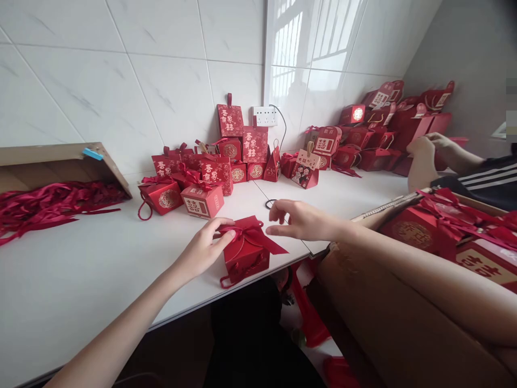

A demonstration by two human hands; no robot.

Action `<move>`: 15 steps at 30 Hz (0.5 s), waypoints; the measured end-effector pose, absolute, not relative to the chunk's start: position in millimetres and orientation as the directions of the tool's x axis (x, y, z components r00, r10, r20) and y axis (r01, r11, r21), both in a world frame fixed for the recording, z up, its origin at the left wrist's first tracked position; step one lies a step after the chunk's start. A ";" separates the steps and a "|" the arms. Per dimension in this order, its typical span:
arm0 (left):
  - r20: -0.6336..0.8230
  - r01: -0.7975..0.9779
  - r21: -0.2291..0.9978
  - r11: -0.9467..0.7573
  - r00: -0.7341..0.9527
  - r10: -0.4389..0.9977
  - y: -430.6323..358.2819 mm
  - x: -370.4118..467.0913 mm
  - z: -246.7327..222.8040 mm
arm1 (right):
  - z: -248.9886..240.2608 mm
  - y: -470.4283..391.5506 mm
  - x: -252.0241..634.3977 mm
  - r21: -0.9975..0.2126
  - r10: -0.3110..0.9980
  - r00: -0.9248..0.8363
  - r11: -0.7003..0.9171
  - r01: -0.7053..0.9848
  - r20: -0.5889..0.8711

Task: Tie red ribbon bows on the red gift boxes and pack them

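A red gift box (246,258) stands at the table's front edge, a dark red ribbon bow (245,233) tied across its top. Its cord handle hangs loose at the lower left. My left hand (208,242) is at the bow's left side, with thumb and fingers closed about the ribbon loop. Just right of the bow hovers my right hand (297,220), its fingers bent and parted from the thumb, with nothing visible in it. One ribbon tail spreads to the right below that hand.
Finished-looking red boxes (202,199) stand behind, before a power strip (265,116). At left, a carton (52,153) holds loose ribbons (60,202). A large cardboard box (388,302) of gift boxes is at right. Beyond it another person's hand (440,148) holds a tan piece.
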State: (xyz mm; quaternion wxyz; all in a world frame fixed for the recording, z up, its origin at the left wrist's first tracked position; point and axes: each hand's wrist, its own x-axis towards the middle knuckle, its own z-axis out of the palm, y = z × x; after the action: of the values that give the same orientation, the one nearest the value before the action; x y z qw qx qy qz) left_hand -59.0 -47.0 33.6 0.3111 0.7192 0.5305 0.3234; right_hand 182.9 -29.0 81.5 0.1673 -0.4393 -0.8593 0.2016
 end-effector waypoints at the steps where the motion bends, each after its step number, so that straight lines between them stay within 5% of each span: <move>1: 0.118 0.549 0.802 -0.237 0.245 0.962 -48.3 -57.4 32.7 | 78.7 -29.9 180.9 -0.487 0.813 -0.567 0.550 0.678 0.129; 7: 0.165 0.541 0.779 -0.317 0.311 0.936 -52.3 -54.0 31.0 | 65.1 -41.2 175.2 -0.474 0.716 -0.695 0.590 0.654 -0.068; 15: 0.150 0.627 0.670 -0.399 0.412 0.899 -49.3 -52.5 55.2 | 62.4 -43.6 176.3 -0.470 0.714 -0.694 0.583 0.663 -0.094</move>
State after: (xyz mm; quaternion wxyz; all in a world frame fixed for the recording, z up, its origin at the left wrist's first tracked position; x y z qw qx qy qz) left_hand -52.5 -49.3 55.2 0.2672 0.7965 0.4788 0.2546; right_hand 176.3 -43.6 62.4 0.0524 -0.3875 -0.8880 0.2419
